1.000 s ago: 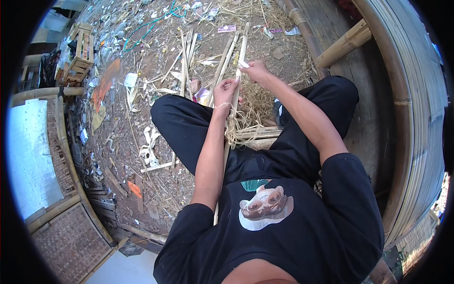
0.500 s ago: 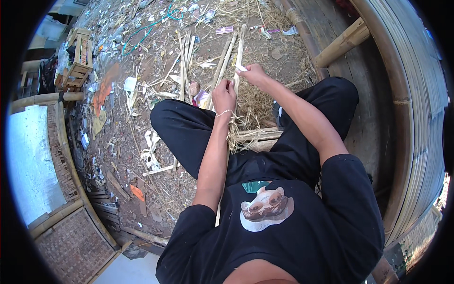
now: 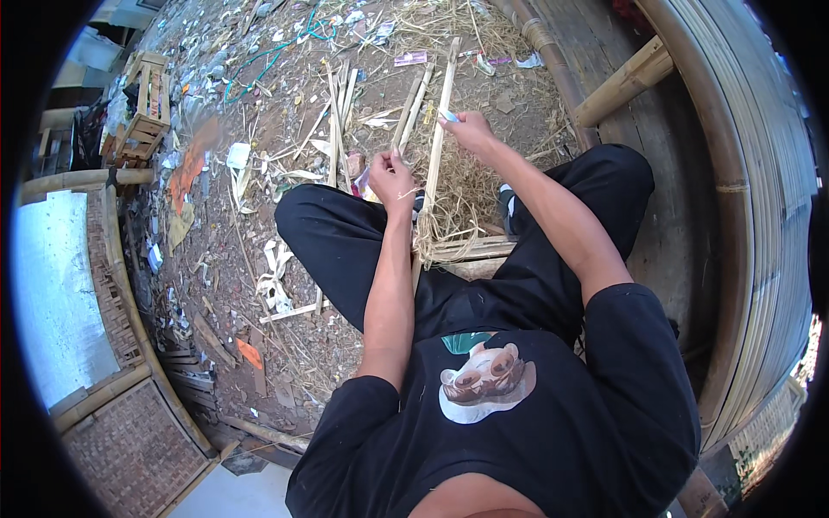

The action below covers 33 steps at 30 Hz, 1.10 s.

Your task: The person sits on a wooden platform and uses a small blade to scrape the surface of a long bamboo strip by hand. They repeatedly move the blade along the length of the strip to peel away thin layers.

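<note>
While we sit with knees apart, the long pale strip (image 3: 443, 112) slants between our legs, its near end by the curly shavings (image 3: 453, 207), its far end over littered ground (image 3: 380, 88). Dark planks (image 3: 617, 112) edge our right side; open room lies mostly leftward, past our left knee (image 3: 315, 211). Our right hand (image 3: 471, 135) is closed on a small pale object (image 3: 447, 116) at the strip (too small to identify). Our left hand (image 3: 391, 179), loosely curled, sits left of the strip, apart from it; we cannot tell whether it holds anything. Half a second ago it was at the strip; now it is farther left, and the strip's far end has shifted rightward.
</note>
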Available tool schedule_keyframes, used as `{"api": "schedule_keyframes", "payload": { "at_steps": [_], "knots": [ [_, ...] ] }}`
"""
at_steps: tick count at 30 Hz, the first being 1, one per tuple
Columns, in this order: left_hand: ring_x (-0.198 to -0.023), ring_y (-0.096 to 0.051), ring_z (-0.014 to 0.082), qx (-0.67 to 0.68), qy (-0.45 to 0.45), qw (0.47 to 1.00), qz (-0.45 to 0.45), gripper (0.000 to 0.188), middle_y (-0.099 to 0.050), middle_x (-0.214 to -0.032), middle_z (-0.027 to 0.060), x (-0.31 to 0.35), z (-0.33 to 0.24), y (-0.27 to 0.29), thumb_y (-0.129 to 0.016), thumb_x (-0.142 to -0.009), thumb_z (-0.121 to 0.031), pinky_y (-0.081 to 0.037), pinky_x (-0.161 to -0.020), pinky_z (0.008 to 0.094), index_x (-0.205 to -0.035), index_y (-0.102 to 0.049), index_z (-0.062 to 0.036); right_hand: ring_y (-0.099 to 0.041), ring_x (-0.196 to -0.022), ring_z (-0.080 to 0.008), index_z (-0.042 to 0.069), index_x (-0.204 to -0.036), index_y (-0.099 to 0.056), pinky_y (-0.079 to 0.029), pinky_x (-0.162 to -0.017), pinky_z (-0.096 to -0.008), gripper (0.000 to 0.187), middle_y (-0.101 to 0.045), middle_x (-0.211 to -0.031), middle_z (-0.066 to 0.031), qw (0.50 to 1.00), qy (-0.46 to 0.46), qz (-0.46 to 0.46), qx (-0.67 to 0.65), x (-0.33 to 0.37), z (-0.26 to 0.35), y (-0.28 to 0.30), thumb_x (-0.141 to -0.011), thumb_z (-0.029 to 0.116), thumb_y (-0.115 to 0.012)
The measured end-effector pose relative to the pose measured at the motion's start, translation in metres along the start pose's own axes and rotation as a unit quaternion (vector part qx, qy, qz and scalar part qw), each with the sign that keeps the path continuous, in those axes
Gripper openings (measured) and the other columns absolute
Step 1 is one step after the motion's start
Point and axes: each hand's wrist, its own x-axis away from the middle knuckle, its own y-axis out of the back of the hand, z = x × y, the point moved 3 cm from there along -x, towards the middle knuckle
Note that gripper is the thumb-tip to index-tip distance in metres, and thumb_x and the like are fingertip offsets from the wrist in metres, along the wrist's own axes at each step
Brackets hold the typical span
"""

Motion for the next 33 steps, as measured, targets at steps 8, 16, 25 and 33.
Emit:
{"api": "schedule_keyframes", "payload": {
  "at_steps": [8, 16, 25, 33],
  "knots": [
    [-0.05, -0.054, 0.0125, 0.32, 0.091, 0.943, 0.005, 0.02, -0.052, -0.063, 0.0044, 0.005, -0.012, -0.002, -0.046, -0.095, -0.018, -0.046, -0.047, 0.0257, -0.082, -0.046, -0.0028, -0.054, -0.06, -0.013, 0.005, -0.084, -0.069, -0.042, -0.057, -0.0305, 0.027, -0.061, -0.067, -0.0041, 0.997, 0.001, -0.065, -0.052, -0.021, -0.009, 0.019, -0.077, 0.031, -0.069],
    [-0.05, -0.043, 0.0089, 0.255, 0.086, 0.954, -0.131, 0.018, -0.048, -0.065, 0.0011, -0.019, 0.054, 0.02, -0.047, -0.096, -0.019, -0.037, -0.046, 0.0257, -0.086, -0.046, -0.003, -0.058, -0.07, -0.0163, 0.006, -0.089, -0.069, -0.045, -0.063, -0.0309, 0.026, -0.063, -0.073, -0.0065, 0.988, -0.017, -0.131, -0.077, -0.034, -0.015, 0.037, -0.078, 0.029, -0.068],
    [-0.069, -0.055, 0.0089, -0.099, -0.149, 0.98, 0.083, 0.04, -0.064, -0.088, 0.0083, -0.002, 0.014, 0.007, -0.061, -0.086, -0.022, -0.044, -0.064, 0.0257, -0.119, -0.055, -0.0019, -0.041, -0.047, -0.0076, 0.003, -0.081, -0.064, -0.034, -0.045, -0.0251, 0.024, -0.051, -0.06, 0.0015, 0.983, 0.03, -0.026, -0.181, -0.027, -0.006, 0.038, -0.079, 0.026, -0.07],
    [-0.065, -0.062, 0.0113, 0.287, 0.171, 0.913, 0.233, 0.039, -0.064, -0.085, 0.0067, -0.004, 0.001, -0.015, -0.051, -0.093, -0.035, -0.047, -0.056, 0.0224, -0.104, -0.058, 0.0014, -0.039, -0.047, -0.005, 0.004, -0.086, -0.061, -0.031, -0.044, -0.0221, 0.023, -0.047, -0.059, 0.005, 0.976, 0.049, 0.153, -0.147, 0.002, 0.016, -0.001, -0.081, 0.025, -0.069]
  ]
}}
